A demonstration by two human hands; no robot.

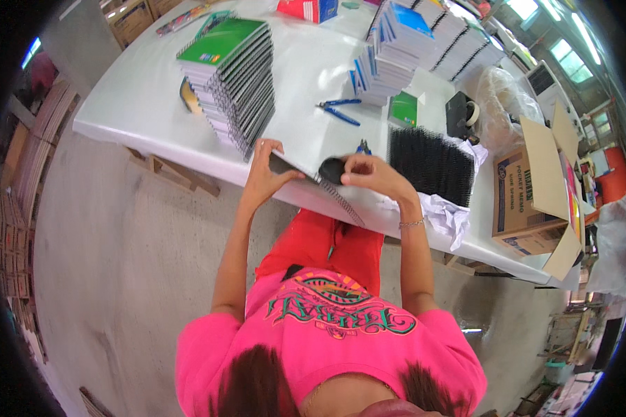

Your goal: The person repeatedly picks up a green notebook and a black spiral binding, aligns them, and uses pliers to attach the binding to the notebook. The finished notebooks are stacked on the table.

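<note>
My left hand [263, 177] is closed on a small notebook [283, 165] with a dark face, held tilted at the table's near edge. A loose wire coil [341, 201] trails from the notebook's corner down past the edge. Beside that corner is a black round piece [331, 170]. The curled fingers of my right hand [375, 175] pinch at its right rim; whether it is fixed to something is hidden. Just beyond my right hand lies a blue-handled tool [363, 146], partly covered. Farther back, blue-handled pliers [341, 111] rest on the table.
On the white table [146, 90], a tall stack of green spiral notebooks [233, 76] stands left, blue-covered booklets [396, 52] at the back. A pile of black coils [431, 163] on crumpled paper, a green notebook [403, 110] and an open cardboard box [528, 194] occupy the right.
</note>
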